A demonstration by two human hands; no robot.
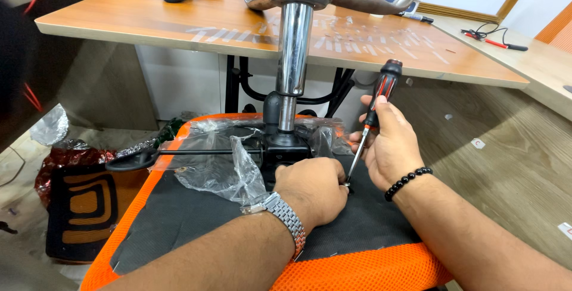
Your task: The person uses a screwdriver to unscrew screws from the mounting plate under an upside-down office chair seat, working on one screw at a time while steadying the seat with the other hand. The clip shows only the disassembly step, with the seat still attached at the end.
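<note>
The right hand [390, 148] is closed around a red-and-black-handled screwdriver [370, 117] with a slim steel shaft, its tip set down at the right edge of the black metal mechanism plate [286, 148] on the underside of an upturned orange mesh chair seat [357, 267]. The left hand [313, 186], with a steel link watch at its wrist, is curled into a loose fist and rests on the black fabric of the seat bottom just beside the tip; whether it pinches a screw cannot be told, since the knuckles hide that spot. The chrome gas-lift column [293, 52] rises straight from the plate, and crumpled clear plastic wrap [229, 166] lies to the left, around a thin black lever [179, 154]. To do the driving well, the shaft probably wants to stand more in line with the screw than its present lean, with firm downward pressure so the tip does not slip out. The steadying fingers look close to the tip, so a slip could catch them. The wooden surface [149, 19] behind is well apart.
</note>
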